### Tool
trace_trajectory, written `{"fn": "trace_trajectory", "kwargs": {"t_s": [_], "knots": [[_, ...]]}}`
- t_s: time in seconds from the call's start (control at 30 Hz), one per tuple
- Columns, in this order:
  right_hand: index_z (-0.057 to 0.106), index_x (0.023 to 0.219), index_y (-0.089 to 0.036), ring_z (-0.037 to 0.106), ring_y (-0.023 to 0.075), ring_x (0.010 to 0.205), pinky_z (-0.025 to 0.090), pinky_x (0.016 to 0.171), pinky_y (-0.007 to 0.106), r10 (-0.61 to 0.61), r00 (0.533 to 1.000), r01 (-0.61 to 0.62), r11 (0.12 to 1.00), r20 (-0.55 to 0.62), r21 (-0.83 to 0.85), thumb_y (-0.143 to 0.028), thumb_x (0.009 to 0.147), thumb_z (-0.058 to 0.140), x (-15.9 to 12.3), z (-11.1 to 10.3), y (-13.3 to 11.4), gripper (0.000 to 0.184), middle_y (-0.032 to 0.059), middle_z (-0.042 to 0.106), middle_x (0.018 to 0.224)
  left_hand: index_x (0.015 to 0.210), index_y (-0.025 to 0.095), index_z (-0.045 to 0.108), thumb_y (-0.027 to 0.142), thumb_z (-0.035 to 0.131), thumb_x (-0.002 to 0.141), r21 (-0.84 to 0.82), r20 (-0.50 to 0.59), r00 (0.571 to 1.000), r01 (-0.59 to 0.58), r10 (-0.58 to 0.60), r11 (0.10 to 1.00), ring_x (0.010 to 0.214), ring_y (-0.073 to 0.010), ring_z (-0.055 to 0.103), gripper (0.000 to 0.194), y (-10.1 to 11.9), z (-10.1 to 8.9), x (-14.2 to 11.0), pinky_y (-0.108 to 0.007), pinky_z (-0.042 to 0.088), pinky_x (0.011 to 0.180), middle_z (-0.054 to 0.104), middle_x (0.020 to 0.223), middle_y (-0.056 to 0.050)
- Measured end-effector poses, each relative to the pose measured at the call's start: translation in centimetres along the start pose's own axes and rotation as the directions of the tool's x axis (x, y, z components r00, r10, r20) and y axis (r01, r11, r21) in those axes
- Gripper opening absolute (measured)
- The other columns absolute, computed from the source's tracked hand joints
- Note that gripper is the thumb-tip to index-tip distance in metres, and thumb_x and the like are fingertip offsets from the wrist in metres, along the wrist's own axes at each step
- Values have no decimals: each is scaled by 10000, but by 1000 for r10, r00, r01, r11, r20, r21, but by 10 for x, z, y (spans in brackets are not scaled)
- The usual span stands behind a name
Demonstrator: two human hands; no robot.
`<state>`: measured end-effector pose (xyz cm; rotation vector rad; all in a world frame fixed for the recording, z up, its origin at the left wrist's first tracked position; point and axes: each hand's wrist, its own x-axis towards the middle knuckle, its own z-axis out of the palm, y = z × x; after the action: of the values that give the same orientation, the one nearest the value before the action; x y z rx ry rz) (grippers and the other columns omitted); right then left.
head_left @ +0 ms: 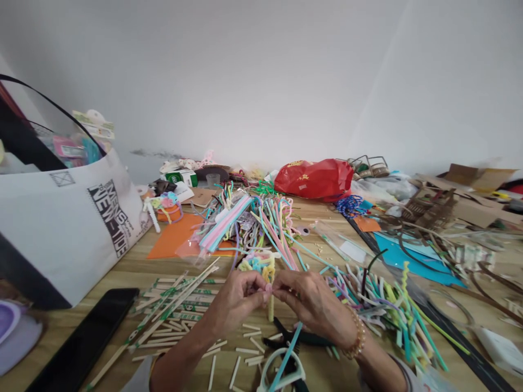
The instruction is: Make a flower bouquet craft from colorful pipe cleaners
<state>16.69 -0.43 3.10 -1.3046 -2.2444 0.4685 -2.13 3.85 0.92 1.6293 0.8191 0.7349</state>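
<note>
A small pink piece of fuzzy pipe cleaner [268, 288] is pinched between the fingertips of both hands. My left hand [241, 296] comes in from the left with thumb and forefinger closed on it. From the other side, my right hand [314, 302], with a beaded bracelet at the wrist, also pinches it. Just behind the fingers is a pipe-cleaner piece [257, 261] in yellow, blue and pink, partly hidden. A pale yellow stem [271, 311] shows below the fingertips. Under the hands lie black-handled pliers [316, 340], white-handled scissors [301, 371] and a blue pipe cleaner [288, 356].
Piles of coloured pipe cleaners [269, 215] lie ahead and at right [392, 305]. Cut wooden sticks [175, 332] and a black phone [85, 340] are at left. A large white bag [61, 218] stands beyond. A red plastic bag [314, 179] sits by the wall.
</note>
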Motion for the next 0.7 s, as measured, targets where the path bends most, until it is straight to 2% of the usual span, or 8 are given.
{"fn": "trace_trajectory", "kwargs": {"t_s": [0.1, 0.2, 0.33, 0.43, 0.5, 0.6, 0.63, 0.7], "knots": [[605, 814, -189, 534, 123, 648, 337, 617, 236, 10, 1000, -11, 1000, 22, 29, -219, 930, 527, -1, -3, -1, 143, -14, 614, 710, 690, 144, 659, 343, 697, 745, -21, 21, 1000, 21, -20, 1000, 653, -167, 582, 209, 1, 0, 0, -251, 437, 607, 648, 663, -29], [614, 792, -179, 505, 113, 624, 345, 589, 221, 54, 998, -60, 977, 36, 204, -253, 936, 522, 1, -6, 1, 186, -18, 597, 680, 708, 141, 672, 363, 698, 752, -113, 19, 999, 33, -31, 993, 633, -153, 589, 228, 3, 1, 1, -251, 457, 618, 660, 661, -25], [616, 818, -155, 528, 116, 640, 381, 591, 215, 107, 993, -120, 867, 54, 483, -288, 940, 514, 5, -8, 8, 208, -1, 608, 698, 772, 136, 707, 369, 703, 758, -224, 23, 997, 73, -70, 972, 676, -159, 621, 234, 5, 1, 3, -263, 488, 664, 695, 722, -40], [607, 815, -142, 521, 114, 610, 387, 567, 215, 138, 989, -144, 797, 56, 587, -328, 921, 547, 7, -7, 11, 222, 2, 599, 670, 872, 152, 716, 348, 745, 715, -273, 39, 995, 103, -97, 956, 736, -188, 648, 252, 2, 0, 4, -290, 513, 684, 719, 806, -52], [603, 816, -136, 517, 113, 599, 388, 554, 213, 152, 987, -157, 770, 61, 619, -354, 911, 560, 7, -7, 12, 242, 5, 597, 664, 886, 160, 714, 323, 746, 711, -250, 17, 997, 76, -74, 965, 761, -201, 654, 241, 0, 0, 4, -303, 522, 691, 723, 830, -56], [602, 825, -129, 526, 112, 603, 394, 556, 210, 156, 985, -167, 739, 75, 652, -386, 906, 564, 8, -6, 12, 272, 7, 592, 666, 833, 162, 718, 246, 688, 765, -62, -85, 994, -77, 71, 995, 755, -193, 647, 112, 1, 3, 2, -299, 519, 695, 707, 809, -58], [600, 826, -129, 529, 111, 604, 396, 559, 210, 154, 985, -167, 731, 78, 662, -395, 905, 564, 9, -5, 12, 280, 6, 589, 664, 810, 163, 718, 207, 670, 773, 34, -126, 978, -161, 164, 986, 758, -192, 643, 75, 2, 4, 1, -300, 515, 704, 698, 807, -59], [592, 817, -131, 531, 109, 604, 398, 564, 210, 152, 985, -164, 720, 78, 675, -410, 901, 569, 9, -4, 12, 292, 3, 582, 661, 785, 165, 720, 139, 645, 776, 246, -175, 915, -317, 364, 916, 784, -196, 635, 80, 3, 7, -1, -304, 507, 725, 673, 822, -66]]}}
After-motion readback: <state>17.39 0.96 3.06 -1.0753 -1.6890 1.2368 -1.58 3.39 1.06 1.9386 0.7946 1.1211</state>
